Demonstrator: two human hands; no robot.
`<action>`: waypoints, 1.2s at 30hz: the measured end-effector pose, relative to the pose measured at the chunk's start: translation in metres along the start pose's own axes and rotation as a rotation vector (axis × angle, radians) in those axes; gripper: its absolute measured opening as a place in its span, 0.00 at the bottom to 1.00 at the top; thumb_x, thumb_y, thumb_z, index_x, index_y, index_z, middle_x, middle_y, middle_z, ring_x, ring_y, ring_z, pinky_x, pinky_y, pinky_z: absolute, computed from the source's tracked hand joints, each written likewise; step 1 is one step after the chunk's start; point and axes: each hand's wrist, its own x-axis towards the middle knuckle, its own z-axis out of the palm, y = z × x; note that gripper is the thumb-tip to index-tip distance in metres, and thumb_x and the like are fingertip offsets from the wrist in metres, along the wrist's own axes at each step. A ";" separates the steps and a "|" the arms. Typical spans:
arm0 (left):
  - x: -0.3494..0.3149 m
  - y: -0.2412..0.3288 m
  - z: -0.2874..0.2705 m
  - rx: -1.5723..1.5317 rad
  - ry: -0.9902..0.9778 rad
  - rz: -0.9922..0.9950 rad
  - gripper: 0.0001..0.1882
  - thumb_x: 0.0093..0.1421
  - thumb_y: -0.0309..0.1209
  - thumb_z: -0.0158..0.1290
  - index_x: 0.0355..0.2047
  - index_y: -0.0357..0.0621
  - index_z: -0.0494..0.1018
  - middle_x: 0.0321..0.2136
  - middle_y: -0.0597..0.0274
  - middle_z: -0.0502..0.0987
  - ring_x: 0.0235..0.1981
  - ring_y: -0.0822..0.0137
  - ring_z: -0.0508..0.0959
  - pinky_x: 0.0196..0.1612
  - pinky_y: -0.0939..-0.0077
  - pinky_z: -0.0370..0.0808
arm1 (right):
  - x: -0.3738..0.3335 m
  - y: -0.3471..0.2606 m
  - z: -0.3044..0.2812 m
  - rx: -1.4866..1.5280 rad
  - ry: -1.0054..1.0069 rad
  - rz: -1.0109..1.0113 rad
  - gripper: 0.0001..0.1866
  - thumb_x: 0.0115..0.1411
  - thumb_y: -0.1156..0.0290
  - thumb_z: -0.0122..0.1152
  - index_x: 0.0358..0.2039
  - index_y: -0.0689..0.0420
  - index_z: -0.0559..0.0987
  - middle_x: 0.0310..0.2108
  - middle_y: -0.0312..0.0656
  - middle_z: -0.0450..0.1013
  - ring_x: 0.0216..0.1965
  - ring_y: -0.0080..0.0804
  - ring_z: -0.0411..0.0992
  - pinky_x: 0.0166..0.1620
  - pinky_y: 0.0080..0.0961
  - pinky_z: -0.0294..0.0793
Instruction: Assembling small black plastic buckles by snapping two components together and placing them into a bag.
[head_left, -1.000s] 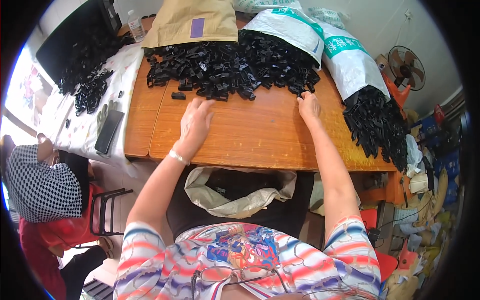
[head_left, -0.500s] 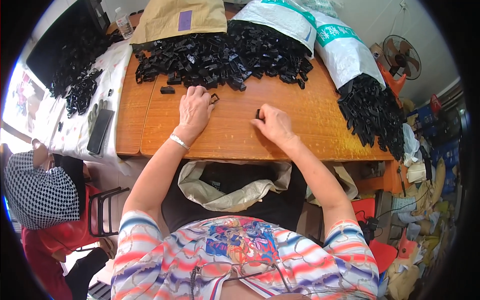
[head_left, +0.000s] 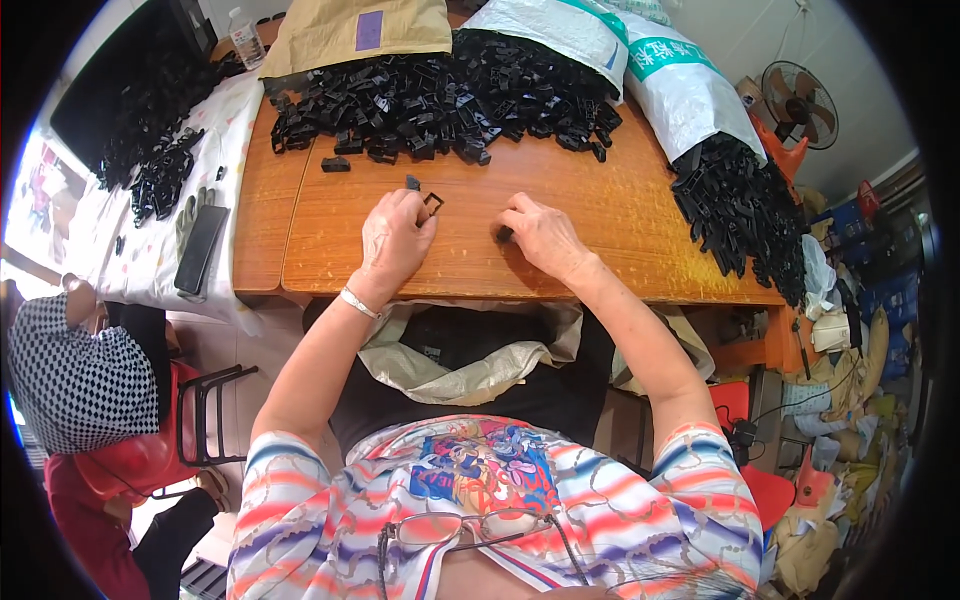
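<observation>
My left hand (head_left: 393, 242) is closed over the table, with a small black rectangular plastic frame (head_left: 433, 204) at its fingertips. Another small black plastic piece (head_left: 412, 183) shows just beyond those fingers; whether they grip it too, I cannot tell. To the right, a hand's width or so away, my right hand (head_left: 545, 235) pinches a small dark plastic part (head_left: 504, 235), mostly covered by the fingers. Past both hands lies a wide heap of black plastic pieces (head_left: 400, 110), with one loose piece (head_left: 336, 164) at its near edge.
A brown paper sack (head_left: 320, 35) and a white sack (head_left: 560, 35) lie behind the heap. At right, another white sack (head_left: 690, 100) spills long black parts (head_left: 735, 205). An open sack (head_left: 430, 380) sits at my lap. Someone sits at left by a cloth-covered table (head_left: 110, 270).
My left hand has drawn back from the heap toward me, the frame still at its fingers, and a black piece now shows beyond them. My right hand has shifted slightly left.
</observation>
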 end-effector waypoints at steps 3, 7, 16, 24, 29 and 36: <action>-0.004 0.013 -0.002 -0.365 -0.144 -0.429 0.08 0.51 0.25 0.60 0.29 0.38 0.72 0.29 0.60 0.75 0.27 0.62 0.77 0.32 0.68 0.74 | -0.001 -0.009 -0.006 0.108 0.091 0.043 0.09 0.54 0.75 0.62 0.37 0.58 0.79 0.34 0.44 0.74 0.34 0.44 0.76 0.38 0.36 0.76; -0.015 0.028 0.012 -0.923 -0.089 -0.617 0.15 0.53 0.20 0.60 0.41 0.35 0.71 0.30 0.66 0.75 0.28 0.78 0.75 0.31 0.84 0.73 | 0.009 -0.045 -0.007 0.603 0.234 0.251 0.14 0.54 0.68 0.69 0.36 0.63 0.77 0.28 0.48 0.77 0.25 0.38 0.75 0.31 0.31 0.74; -0.015 0.056 0.010 -1.249 -0.164 -0.721 0.20 0.60 0.23 0.56 0.52 0.34 0.68 0.42 0.60 0.76 0.39 0.73 0.78 0.42 0.81 0.77 | 0.013 -0.058 -0.004 0.585 0.358 0.297 0.13 0.53 0.72 0.68 0.37 0.64 0.78 0.30 0.48 0.77 0.28 0.37 0.77 0.32 0.29 0.75; -0.023 0.045 0.013 -1.619 -0.121 -0.875 0.16 0.65 0.25 0.51 0.53 0.38 0.69 0.44 0.62 0.76 0.43 0.73 0.77 0.45 0.81 0.78 | 0.009 -0.069 -0.010 0.611 0.380 0.226 0.14 0.54 0.74 0.67 0.40 0.65 0.78 0.33 0.48 0.76 0.31 0.37 0.76 0.34 0.27 0.76; -0.024 0.031 0.016 -1.841 -0.177 -0.853 0.18 0.62 0.22 0.55 0.53 0.36 0.69 0.43 0.61 0.75 0.43 0.72 0.77 0.47 0.80 0.77 | 0.008 -0.071 -0.013 0.821 0.413 0.341 0.12 0.54 0.75 0.67 0.38 0.65 0.78 0.32 0.44 0.76 0.29 0.33 0.76 0.33 0.26 0.76; -0.021 0.033 0.007 -1.750 -0.137 -0.835 0.15 0.61 0.20 0.55 0.49 0.36 0.70 0.43 0.60 0.76 0.43 0.71 0.77 0.46 0.80 0.78 | 0.007 -0.076 -0.022 0.699 0.403 0.289 0.11 0.52 0.77 0.69 0.35 0.64 0.78 0.31 0.43 0.76 0.25 0.29 0.76 0.30 0.24 0.75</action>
